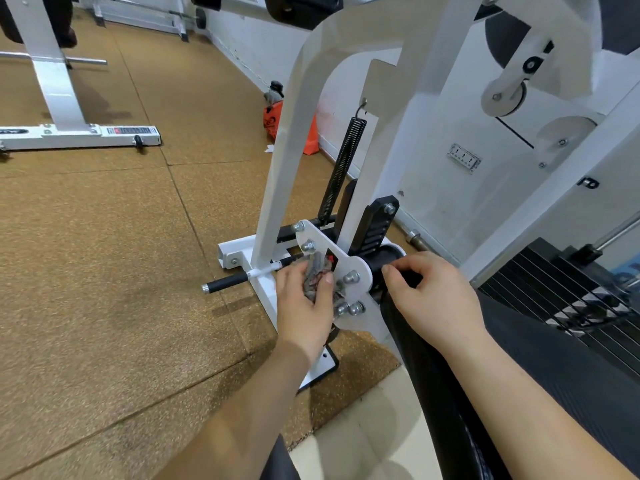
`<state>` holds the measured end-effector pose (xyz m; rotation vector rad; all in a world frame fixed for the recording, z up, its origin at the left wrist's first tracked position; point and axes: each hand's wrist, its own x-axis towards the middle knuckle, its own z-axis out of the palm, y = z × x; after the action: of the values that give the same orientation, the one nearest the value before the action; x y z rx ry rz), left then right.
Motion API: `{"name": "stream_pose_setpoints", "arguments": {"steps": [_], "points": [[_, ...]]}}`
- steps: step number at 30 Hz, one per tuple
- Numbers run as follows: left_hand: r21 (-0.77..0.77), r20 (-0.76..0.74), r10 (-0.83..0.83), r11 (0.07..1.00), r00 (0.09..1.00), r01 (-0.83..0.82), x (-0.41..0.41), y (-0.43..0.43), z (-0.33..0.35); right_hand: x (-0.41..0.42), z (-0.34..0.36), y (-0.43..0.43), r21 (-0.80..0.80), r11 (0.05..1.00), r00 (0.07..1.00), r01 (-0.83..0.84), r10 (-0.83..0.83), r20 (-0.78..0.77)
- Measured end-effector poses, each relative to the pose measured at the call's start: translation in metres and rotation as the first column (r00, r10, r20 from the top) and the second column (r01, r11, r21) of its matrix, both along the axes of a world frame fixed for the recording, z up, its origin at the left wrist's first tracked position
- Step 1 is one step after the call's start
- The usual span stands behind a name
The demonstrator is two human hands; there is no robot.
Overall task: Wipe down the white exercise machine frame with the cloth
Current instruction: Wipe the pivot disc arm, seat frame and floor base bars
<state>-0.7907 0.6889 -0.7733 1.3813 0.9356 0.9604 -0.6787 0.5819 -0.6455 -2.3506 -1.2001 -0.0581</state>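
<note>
The white exercise machine frame (294,133) rises as a curved upright in the middle of the view, with a white bolted bracket plate (349,265) low down. My left hand (304,306) grips a crumpled grey cloth (315,271) with red marks and presses it against the left edge of that plate. My right hand (433,296) sits just right of the plate, its fingers curled over a black padded roller (388,261). Part of the cloth is hidden under my left fingers.
A black spring (343,168) runs up behind the bracket. A black-gripped bar (228,282) sticks out low on the left. An orange bag (277,123) lies by the wall. Another white machine base (79,135) stands far left on the brown floor (104,271).
</note>
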Motion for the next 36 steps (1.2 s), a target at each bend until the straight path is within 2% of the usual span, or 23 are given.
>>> {"name": "stream_pose_setpoints", "arguments": {"steps": [2,6,9,12,15,18,20,26,29,31,34,36], "points": [[0.176,-0.091,-0.096,0.978,0.991,0.111,0.007,-0.010,0.002,0.000,-0.001,-0.001,0.002,1.000,1.000,-0.001,0.001,0.004],[0.370,-0.202,-0.045,0.921,0.978,0.119,0.004,-0.006,-0.013,0.001,-0.001,-0.002,0.023,1.000,1.000,-0.011,0.010,0.011],[0.435,-0.131,-0.051,0.894,0.990,0.104,0.002,0.001,-0.017,0.003,-0.002,0.000,0.042,0.999,1.000,-0.020,0.020,0.007],[0.370,-0.108,-0.093,0.920,0.990,0.127,0.005,0.003,-0.021,0.003,-0.003,0.000,0.022,1.000,1.000,-0.019,0.019,0.026],[0.498,-0.097,-0.051,0.862,0.994,0.093,0.010,0.002,-0.030,0.004,-0.004,0.000,0.016,1.000,0.999,-0.016,0.015,0.034],[0.650,-0.126,0.105,0.760,0.986,0.002,0.011,0.005,-0.036,0.004,-0.004,0.000,0.009,1.000,0.999,-0.009,0.008,0.036],[0.697,-0.114,0.098,0.717,0.989,0.009,0.012,0.006,-0.041,0.004,-0.004,0.001,0.005,1.000,0.999,-0.005,0.005,0.037],[0.550,-0.018,-0.018,0.835,1.000,0.025,0.019,0.000,-0.054,0.005,-0.005,0.003,-0.010,1.000,0.999,0.000,0.001,0.054],[0.284,0.062,-0.072,0.957,0.995,0.051,0.012,0.008,-0.055,0.004,-0.006,0.002,-0.004,1.000,0.999,-0.003,0.003,0.039],[0.166,0.091,-0.027,0.986,0.996,0.012,0.009,0.010,-0.042,0.003,-0.005,0.002,-0.009,1.000,0.999,0.002,-0.001,0.036],[0.218,0.187,0.008,0.975,0.982,-0.049,0.017,0.003,-0.010,0.004,-0.005,0.002,-0.006,1.000,0.999,0.002,-0.002,0.041],[0.209,0.179,-0.008,0.977,0.984,-0.031,0.024,0.002,-0.014,0.004,-0.005,0.005,-0.012,1.000,0.999,0.003,-0.002,0.047]]}}
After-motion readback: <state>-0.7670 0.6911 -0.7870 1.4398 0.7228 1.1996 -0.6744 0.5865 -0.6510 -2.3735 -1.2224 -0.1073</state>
